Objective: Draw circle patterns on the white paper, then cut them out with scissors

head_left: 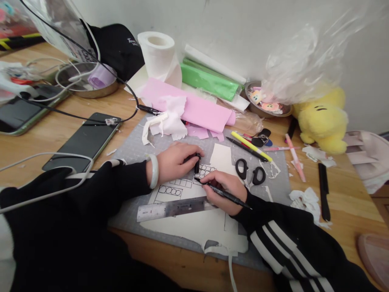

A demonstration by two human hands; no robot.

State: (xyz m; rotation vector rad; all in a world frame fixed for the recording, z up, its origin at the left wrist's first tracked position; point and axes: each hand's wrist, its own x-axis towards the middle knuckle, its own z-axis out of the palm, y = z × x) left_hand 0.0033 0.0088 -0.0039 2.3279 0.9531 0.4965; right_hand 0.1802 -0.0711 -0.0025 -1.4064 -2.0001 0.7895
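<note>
Pen tip down among inked circles, crowded edges all round

Your right hand (pixel 226 190) pinches a black pen (pixel 226 194), its fingers closed around the barrel and its tip at the drawn circles on the white paper (pixel 188 192). Your left hand (pixel 174 160) sits just beyond the tip, fingers bent, thumb and forefinger closed on a black cylindrical piece (pixel 197 165).

The paper lies on a gray cutting mat (pixel 130 154), within the mat's left and right edges. A steel ruler (pixel 173 209) crosses the paper below the drawing, its right end by your right hand; you have paper on both sides of it, but I cannot tell whether it is 1 sheet.

Room is tight to your right: the black-handled scissors (pixel 254 177) lie just beside that hand, and a yellow marker (pixel 251 146) slants farther up. On the far side, torn scraps (pixel 174 117) and pink sheet material (pixel 188 103) reach over the mat's back edge. On the left, a strip of wood separates the mat from your smartphone (pixel 82 142); a white cable (pixel 45 200) loops across your left sleeve. More wood shows along the mat's front edge.

As for writing, the black fabric item (pixel 117 48) at the back carries pale lettering that begins "To", the rest blurred. The ruler's marks and the pen's small print are too small to read.
</note>
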